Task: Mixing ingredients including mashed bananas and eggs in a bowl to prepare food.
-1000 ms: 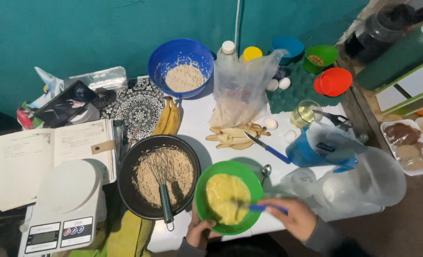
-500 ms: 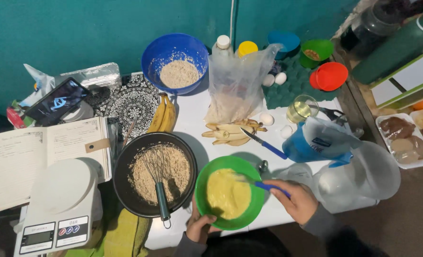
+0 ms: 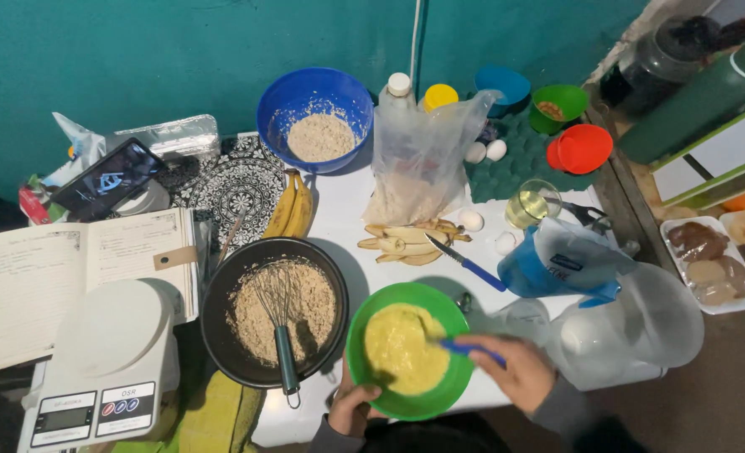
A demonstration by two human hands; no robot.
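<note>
Plastic, smooth and bright green, forms the round bowl (image 3: 410, 351) at the near edge of the white table (image 3: 339, 210); inside sits a thick, lumpy yellow mash (image 3: 399, 351). The left hand (image 3: 351, 408) cups the bowl's near-left rim, fingers curled against the outside wall. The right hand (image 3: 515, 369) is closed around the blue handle of a utensil (image 3: 464, 349) whose tip is sunk in the mash.

Just left of the green bowl stands one black round pan (image 3: 273, 323) filled with dry, crumbly oat flakes; one wire whisk (image 3: 278, 323) with a dark green handle lies in it. One deep blue bowl (image 3: 315, 119) farther back holds a heap of the same pale flakes. One crinkled clear plastic bag (image 3: 418, 164) stands beside it, and a white-capped bottle (image 3: 398, 88) rises behind the bag.

Banana peels (image 3: 410, 239) lie in a limp pile between the bag and the green bowl, one blue-handled knife (image 3: 466, 262) next to them. One bunch of yellow bananas (image 3: 293, 205) lies left of the peels. Four white eggs show: two on the dark green bumpy mat (image 3: 523, 164), two on the tabletop. At far left lie one open notebook (image 3: 70, 273) and one white kitchen scale (image 3: 104, 365).
</note>
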